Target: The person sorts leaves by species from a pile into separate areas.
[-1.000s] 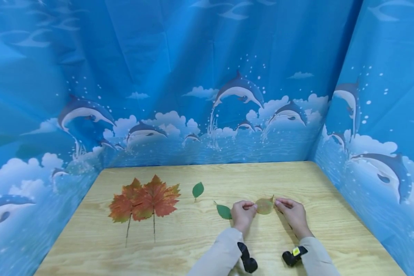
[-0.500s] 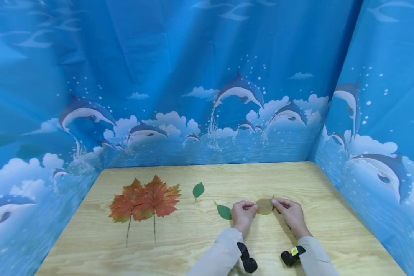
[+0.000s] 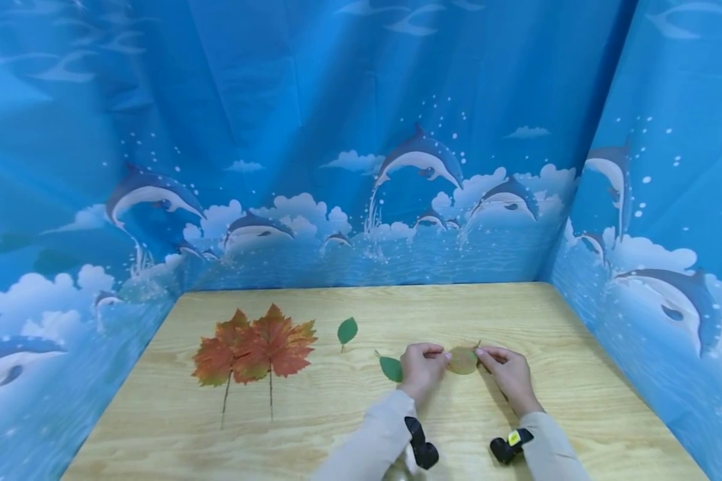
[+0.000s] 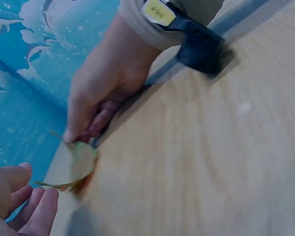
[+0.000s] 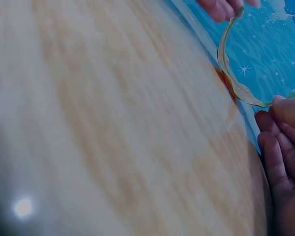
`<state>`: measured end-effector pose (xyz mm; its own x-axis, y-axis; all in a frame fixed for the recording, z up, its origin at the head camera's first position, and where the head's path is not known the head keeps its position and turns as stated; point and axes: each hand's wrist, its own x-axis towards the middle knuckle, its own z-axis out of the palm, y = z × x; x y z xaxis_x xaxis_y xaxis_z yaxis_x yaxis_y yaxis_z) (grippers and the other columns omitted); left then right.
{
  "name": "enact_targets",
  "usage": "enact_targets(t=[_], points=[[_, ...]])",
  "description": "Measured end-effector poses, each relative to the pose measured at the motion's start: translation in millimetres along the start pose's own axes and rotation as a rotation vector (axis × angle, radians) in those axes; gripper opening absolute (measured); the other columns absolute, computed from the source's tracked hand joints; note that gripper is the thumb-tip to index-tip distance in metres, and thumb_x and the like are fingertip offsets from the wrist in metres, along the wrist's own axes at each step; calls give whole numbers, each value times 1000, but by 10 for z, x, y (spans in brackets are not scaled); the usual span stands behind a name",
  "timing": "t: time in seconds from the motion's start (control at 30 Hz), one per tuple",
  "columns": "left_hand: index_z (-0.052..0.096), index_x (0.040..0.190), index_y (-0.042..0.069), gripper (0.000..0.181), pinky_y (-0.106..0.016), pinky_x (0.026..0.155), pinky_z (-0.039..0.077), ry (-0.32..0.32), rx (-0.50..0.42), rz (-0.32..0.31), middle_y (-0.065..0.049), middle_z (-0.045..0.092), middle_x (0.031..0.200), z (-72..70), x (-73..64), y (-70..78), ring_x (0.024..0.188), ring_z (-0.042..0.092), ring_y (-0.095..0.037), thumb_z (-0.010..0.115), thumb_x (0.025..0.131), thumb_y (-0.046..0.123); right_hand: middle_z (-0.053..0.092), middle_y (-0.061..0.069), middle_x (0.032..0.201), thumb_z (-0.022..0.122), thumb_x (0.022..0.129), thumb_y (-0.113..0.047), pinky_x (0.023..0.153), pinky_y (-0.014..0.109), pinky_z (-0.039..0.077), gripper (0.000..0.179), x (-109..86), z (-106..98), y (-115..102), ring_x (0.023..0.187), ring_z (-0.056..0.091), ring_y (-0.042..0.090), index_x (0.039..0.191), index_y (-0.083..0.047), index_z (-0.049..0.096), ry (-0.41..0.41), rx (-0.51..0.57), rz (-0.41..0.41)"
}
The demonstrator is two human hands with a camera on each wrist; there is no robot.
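Note:
In the head view, a roundish yellow-green leaf (image 3: 462,360) is held up between both hands above the table. My right hand (image 3: 508,377) pinches its stem end between thumb and fingertips, as the right wrist view also shows. At the leaf's opposite end is my left hand (image 3: 422,371). In the left wrist view, the thumb of that left hand (image 4: 20,199) stands apart from its fingers, with the leaf's edge in the gap near the fingertips. Seen edge-on in the right wrist view, the leaf (image 5: 227,64) curves. A small green leaf (image 3: 390,368) lies left of the left hand.
Another green leaf (image 3: 347,330) lies farther back on the wooden table (image 3: 313,441). Two overlapping red-orange maple leaves (image 3: 255,351) with long stems lie on the left. Blue dolphin-printed curtains (image 3: 313,133) border the table's back and sides.
The right hand has moved slightly left and taken the leaf's stem end. My left forearm has shifted a little left, and its fingertips look looser at the leaf's edge.

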<state>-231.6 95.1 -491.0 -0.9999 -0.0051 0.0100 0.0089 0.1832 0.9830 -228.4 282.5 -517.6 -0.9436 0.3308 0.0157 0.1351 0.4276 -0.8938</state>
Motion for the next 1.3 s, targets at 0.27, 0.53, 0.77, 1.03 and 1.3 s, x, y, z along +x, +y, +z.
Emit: enact_targets(t=[0.27,0.53,0.77,1.03,1.3], points=[[71,108,8,23,-26,66,54,-82,132,41,3,68,89,-646,219,158,81,66,-10,71,88,20,70,13,108,68,89,-33,69,11,45,40,2,-13,12,78,55,-9,110,1,69,-1,-30,-1],[69,112,3,29,-32,73,55,45,183,49,-6,69,96,-1319,380,45,88,66,-19,70,88,19,69,13,110,67,90,-34,70,10,44,40,1,-30,36,78,54,-10,111,0,69,5,-52,2],[69,110,0,30,-37,75,55,166,291,48,-9,70,96,-1653,350,-205,88,66,-23,73,86,17,69,13,110,66,90,-37,71,10,44,42,4,-39,42,78,53,-12,112,-1,69,-3,-65,-7],[73,97,1,21,-35,71,54,243,405,82,-6,71,84,-1649,250,-418,78,66,-19,77,81,14,70,13,109,67,90,-35,70,10,44,41,14,-36,46,77,53,-12,111,0,69,4,-60,-13],[74,88,2,17,-34,67,54,366,410,137,-4,70,75,-1556,231,-523,70,66,-17,80,76,12,71,13,106,67,90,-30,69,10,44,38,13,0,40,75,53,-12,110,1,69,4,-72,-25]])
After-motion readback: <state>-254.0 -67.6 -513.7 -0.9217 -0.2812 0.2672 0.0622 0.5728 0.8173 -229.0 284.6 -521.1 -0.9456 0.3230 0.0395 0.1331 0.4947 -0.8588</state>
